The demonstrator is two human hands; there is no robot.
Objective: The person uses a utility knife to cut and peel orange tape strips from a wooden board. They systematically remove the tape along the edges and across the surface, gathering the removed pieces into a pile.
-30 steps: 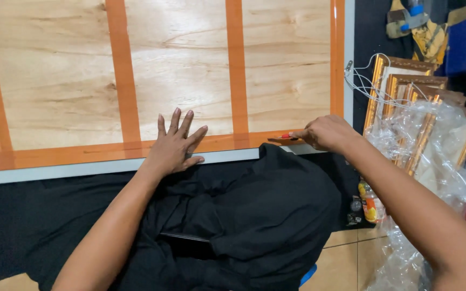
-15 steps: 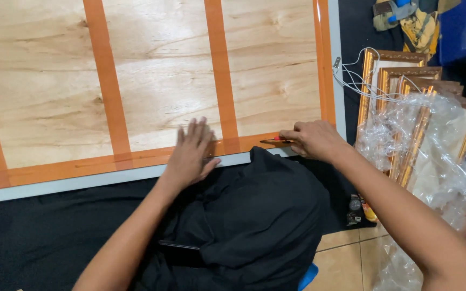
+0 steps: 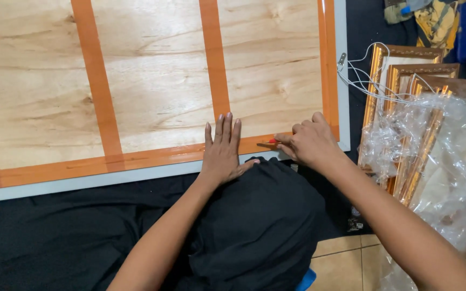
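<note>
A large plywood backing board [image 3: 152, 81] lies in a pale grey frame [image 3: 82, 180], sealed with strips of orange tape [image 3: 136, 159]. My left hand [image 3: 223, 151] lies flat, fingers together, on the bottom tape strip near the second vertical strip. My right hand [image 3: 307, 143] is closed around a small red-handled cutter [image 3: 269, 142], its tip on the bottom tape just right of my left hand.
Black cloth [image 3: 254, 221] covers my lap and the floor below the frame. Gold picture frames [image 3: 405, 81] wrapped in clear plastic [image 3: 438, 156] stand at the right, with white wire [image 3: 362, 75] beside them. Tan floor tiles [image 3: 346, 264] show at the bottom right.
My left hand has slid right along the bottom tape and now lies close to my right hand. The right hand with the cutter has stayed near the bottom right corner. The view shifted.
</note>
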